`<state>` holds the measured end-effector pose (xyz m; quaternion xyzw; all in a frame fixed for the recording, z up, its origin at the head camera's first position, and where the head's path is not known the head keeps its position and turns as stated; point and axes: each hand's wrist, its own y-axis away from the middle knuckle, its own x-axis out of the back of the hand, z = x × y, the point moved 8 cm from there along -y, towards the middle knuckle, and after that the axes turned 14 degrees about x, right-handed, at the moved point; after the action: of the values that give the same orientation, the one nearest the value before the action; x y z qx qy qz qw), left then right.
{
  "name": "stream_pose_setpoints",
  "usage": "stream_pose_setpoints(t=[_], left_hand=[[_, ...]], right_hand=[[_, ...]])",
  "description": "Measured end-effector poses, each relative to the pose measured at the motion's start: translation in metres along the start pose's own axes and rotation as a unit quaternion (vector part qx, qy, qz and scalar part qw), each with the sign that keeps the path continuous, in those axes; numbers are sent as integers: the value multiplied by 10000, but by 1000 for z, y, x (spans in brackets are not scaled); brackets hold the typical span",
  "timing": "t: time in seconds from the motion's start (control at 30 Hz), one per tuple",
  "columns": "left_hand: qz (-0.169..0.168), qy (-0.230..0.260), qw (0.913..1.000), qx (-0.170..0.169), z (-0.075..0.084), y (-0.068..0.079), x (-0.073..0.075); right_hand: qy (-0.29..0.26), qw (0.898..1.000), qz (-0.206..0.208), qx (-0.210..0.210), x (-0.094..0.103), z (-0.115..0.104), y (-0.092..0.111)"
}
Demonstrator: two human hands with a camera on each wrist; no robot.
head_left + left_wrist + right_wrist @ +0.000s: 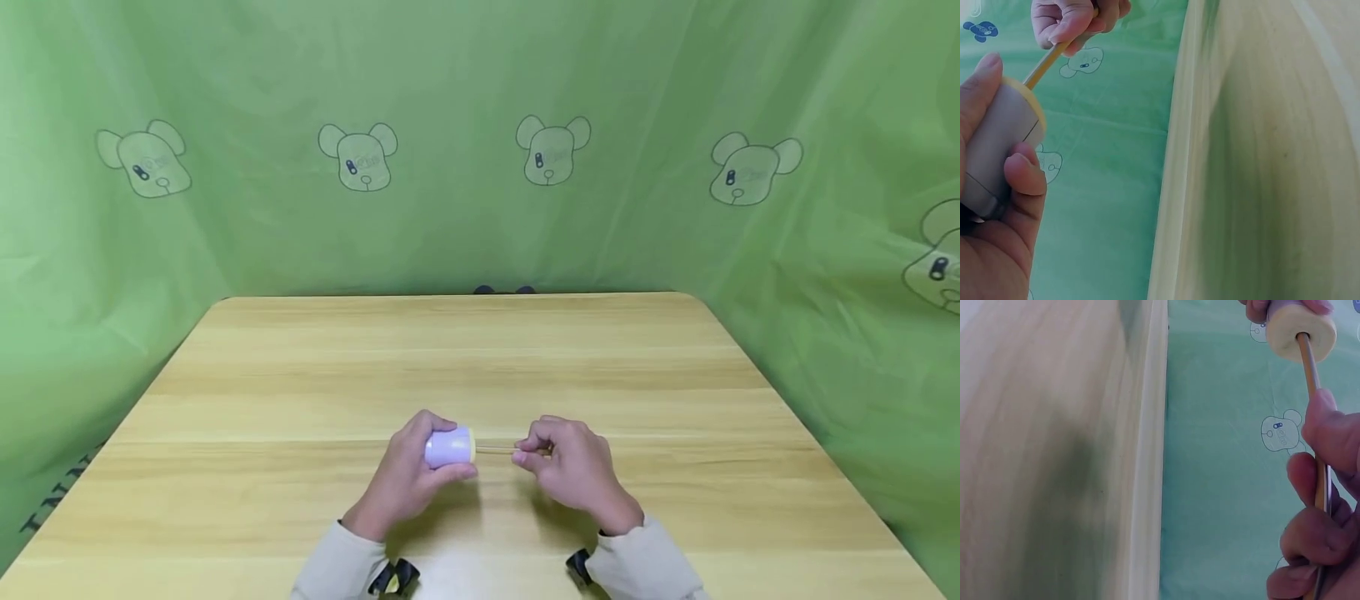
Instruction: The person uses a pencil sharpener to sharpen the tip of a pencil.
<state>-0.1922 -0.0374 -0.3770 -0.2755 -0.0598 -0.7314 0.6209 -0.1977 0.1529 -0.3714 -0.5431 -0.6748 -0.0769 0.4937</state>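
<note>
Green cloth point(457, 225) is hung behind the worktop point(480, 358), above which, at the frame's lower centre, a cylinder point(447, 448) is gripped by the left hand point(408, 475), seemingly to steady it around the stick point(1310, 367) pinched by the right hand point(573, 462).

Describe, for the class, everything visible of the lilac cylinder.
The lilac cylinder has a smooth, plastic-looking body and a pale-yellow end with a central round hole. It is held sideways over the table, that end facing the person's right. The left grip holds it around the body; a slim yellow stick enters the hole.
</note>
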Motion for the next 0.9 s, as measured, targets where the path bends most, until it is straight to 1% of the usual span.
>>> stream_pose_setpoints(t=[0.1, 0.23, 0.4, 0.5, 0.53, 0.6, 0.67, 0.73, 0.8, 0.83, 0.9], left_hand=[[12, -5, 9999, -105, 1, 0, 0], [-52, -18, 9995, -297, 3, 1, -2], [-12, -20, 9977, -679, 6, 3, -3], [27, -66, 9957, -924, 9, 3, -3], [28, -95, 9953, -967, 10, 3, -3], [37, -150, 9956, -924, 10, 3, -3], [72, -144, 9972, -724, 8, 2, -2], [139, -75, 9988, -459, 5, 1, 0], [219, 16, 9996, -181, 1, 0, 1], [257, 63, 9996, -45, -1, -1, 2], [304, 134, 9992, 210, -4, -2, 3]], right_hand=[[-185, 9996, -185, 54, -1, 0, -1], [-455, 9979, -465, 65, -3, 1, 0], [-642, 9952, -734, 16, -5, 2, 0], [-974, 9897, -1040, 102, -8, 3, 0], [-1063, 9880, -1112, 135, -9, 3, 0], [-1119, 9867, -1169, 178, -11, 3, 1], [-988, 9899, -995, 223, -9, 2, 1], [-658, 9958, -560, 309, -4, 1, 0], [-165, 9983, -6, 556, 3, -3, -1], [108, 9971, 302, 692, 7, -5, -1], [660, 9892, 857, 986, 13, -10, -2]])
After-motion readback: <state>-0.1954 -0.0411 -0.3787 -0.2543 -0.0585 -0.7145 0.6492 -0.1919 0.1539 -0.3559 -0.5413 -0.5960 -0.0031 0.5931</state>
